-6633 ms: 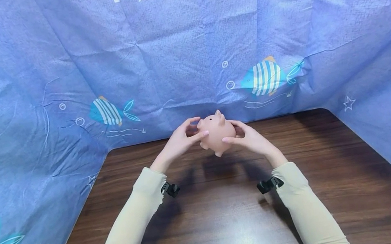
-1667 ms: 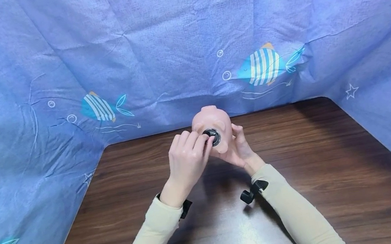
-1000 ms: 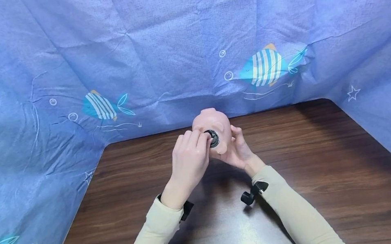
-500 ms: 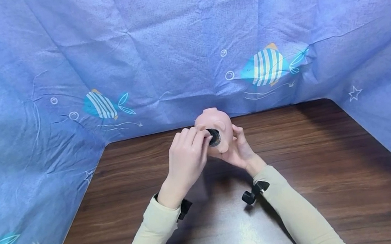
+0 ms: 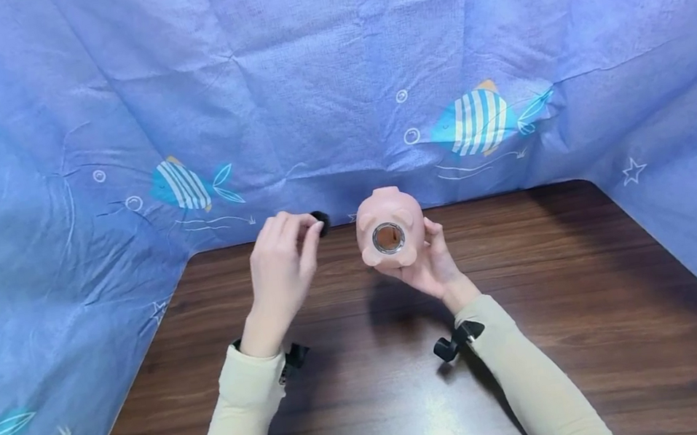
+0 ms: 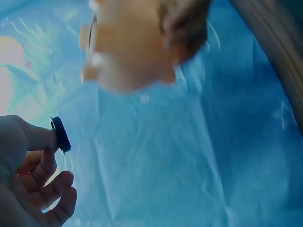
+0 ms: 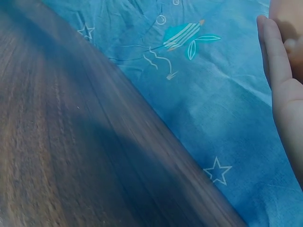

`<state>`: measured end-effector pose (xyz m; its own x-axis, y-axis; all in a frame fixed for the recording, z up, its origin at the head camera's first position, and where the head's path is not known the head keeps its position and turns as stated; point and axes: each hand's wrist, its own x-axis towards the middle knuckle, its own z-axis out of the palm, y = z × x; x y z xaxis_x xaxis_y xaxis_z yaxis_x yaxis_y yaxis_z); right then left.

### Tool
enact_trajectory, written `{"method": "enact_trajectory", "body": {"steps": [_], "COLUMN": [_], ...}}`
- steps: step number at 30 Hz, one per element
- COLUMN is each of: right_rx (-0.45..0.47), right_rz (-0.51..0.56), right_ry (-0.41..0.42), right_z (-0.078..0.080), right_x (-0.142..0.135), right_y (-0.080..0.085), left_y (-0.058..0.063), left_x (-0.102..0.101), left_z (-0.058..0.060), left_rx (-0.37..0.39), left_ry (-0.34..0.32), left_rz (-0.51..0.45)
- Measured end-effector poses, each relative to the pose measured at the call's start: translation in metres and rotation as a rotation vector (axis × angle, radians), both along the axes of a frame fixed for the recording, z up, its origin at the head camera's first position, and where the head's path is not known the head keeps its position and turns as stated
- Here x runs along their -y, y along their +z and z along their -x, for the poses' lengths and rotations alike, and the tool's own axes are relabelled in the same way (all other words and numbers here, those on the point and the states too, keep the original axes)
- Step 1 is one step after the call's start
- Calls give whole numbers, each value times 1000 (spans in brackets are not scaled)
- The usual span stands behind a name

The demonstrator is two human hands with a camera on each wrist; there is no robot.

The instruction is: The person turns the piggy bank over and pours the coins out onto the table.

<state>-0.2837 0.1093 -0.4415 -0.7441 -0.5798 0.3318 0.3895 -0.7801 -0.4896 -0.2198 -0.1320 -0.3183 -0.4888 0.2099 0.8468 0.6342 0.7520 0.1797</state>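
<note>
A pink piggy bank is held above the table by my right hand, which grips it from below and the right side. Its belly faces me, with several stubby feet around a round, uncovered hole ringed in silver. To the left, my left hand pinches a small black round plug between thumb and fingers, apart from the bank. The left wrist view shows the plug edge-on at the fingertips, with the blurred piggy bank above. In the right wrist view only part of the right hand shows against the bank.
Beneath both hands lies a dark brown wooden table. A blue fabric curtain printed with fish hangs along its back and sides. Black cameras are strapped to both wrists.
The bank has been turned from upright to belly-forward. My left fingers worked at its black plug, which has come out of the hole and moved left with that hand.
</note>
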Motion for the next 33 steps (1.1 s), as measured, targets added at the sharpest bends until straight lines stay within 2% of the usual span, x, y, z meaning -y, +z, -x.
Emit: {"method": "enact_trajectory", "body": {"steps": [6,11,15,24,28,33], "right_rx": [2,-3,0,3,-18,-30], "right_rz": [7,25,27,50,61,63], "right_ry": [-25,-24,-26,0,20,33], "right_z": [1,2,2,2,3,4], "right_x": [-5,-9,-10,-11,-12,-13], "right_y": [0,-1,-1,0,0,-1], "left_y": [3,2,-3,-32,-46,-67], "left_x": [38,70,92,120,124,126], "left_z": [9,18,27,49,61,76], "left_rx": [43,89,175,490,597,701], "left_ry": [142,235,301,389,414,414], "left_rz": [-1,18,53,145,195,260]}}
